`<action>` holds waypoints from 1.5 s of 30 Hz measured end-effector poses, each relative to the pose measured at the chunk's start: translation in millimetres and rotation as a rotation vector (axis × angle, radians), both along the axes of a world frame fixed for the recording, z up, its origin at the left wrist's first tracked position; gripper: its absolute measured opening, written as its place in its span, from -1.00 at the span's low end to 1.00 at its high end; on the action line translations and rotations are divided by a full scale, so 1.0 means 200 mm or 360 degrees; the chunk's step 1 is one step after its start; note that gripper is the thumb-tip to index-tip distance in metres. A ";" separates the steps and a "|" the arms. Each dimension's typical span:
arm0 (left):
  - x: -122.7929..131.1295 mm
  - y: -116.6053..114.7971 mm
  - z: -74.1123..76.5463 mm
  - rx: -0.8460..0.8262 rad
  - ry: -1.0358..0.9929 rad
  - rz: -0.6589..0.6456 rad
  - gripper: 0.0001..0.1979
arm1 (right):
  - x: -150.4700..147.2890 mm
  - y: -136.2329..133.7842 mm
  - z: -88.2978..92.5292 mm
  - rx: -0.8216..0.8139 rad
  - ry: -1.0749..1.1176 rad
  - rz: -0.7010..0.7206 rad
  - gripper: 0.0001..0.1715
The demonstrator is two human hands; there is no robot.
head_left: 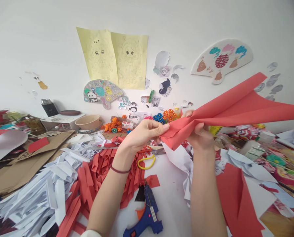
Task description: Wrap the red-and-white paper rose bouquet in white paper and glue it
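A large sheet of red paper (226, 110) is held up above the table, gathered and creased at its near end and flaring out to the right. My left hand (150, 130) pinches its left corner between thumb and fingers. With my right hand (200, 133) I grip the bunched part further along, the fingers partly hidden behind the paper. Below my hands lie a heap of folded red paper strips (97, 171), a crumpled white sheet (179, 161) and scissors with yellow handles (147, 162). A blue glue gun (148, 214) rests on the white table surface, its small light red.
Folded white paper strips (55, 177) pile up on the left beside flattened cardboard (26, 164). More red paper (238, 200) lies on the right. Along the wall stand a beige bowl (87, 122), a dark thermos (49, 108) and orange paper-like flowers (112, 125).
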State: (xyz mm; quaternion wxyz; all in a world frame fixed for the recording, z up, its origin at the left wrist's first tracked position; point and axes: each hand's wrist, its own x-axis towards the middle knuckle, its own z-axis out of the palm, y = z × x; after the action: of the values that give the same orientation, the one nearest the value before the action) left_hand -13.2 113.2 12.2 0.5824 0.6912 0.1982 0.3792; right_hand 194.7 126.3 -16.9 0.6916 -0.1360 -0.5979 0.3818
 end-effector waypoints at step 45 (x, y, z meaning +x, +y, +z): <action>-0.01 0.05 -0.03 -0.0065 -0.0077 0.0162 -0.56 | -0.09 0.01 0.02 0.0143 -0.0151 0.0287 -0.69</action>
State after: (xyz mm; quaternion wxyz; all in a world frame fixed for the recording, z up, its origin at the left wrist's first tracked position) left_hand -15.1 122.5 6.7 0.5811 0.6588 0.2267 0.4207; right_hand 176.8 129.0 -12.0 0.6308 -0.0684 -0.6563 0.4083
